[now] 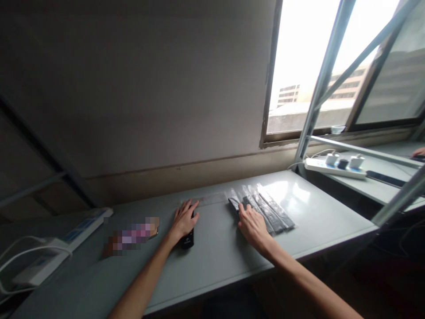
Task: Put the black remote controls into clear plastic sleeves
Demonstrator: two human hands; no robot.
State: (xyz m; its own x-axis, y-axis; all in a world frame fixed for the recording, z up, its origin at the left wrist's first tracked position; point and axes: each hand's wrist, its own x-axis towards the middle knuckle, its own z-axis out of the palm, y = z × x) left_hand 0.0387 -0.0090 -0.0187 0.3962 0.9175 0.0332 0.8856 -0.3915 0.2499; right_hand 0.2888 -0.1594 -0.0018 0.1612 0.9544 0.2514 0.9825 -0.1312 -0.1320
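My left hand [183,220] lies flat with fingers spread on top of a small black device [187,239] on the grey table [215,261]. A strip of clear plastic [212,199] lies just beyond its fingertips. My right hand [253,225] rests with fingers stretched out on the near end of a row of several dark narrow items in clear plastic sleeves [265,208], which lie side by side to the right of centre.
A white power strip [334,167] with plugged chargers and a dark phone [385,179] lie on the neighbouring table at right, where another person's hand [419,153] shows at the edge. Metal frame posts [318,88] stand between the tables. Another power strip [59,248] lies far left.
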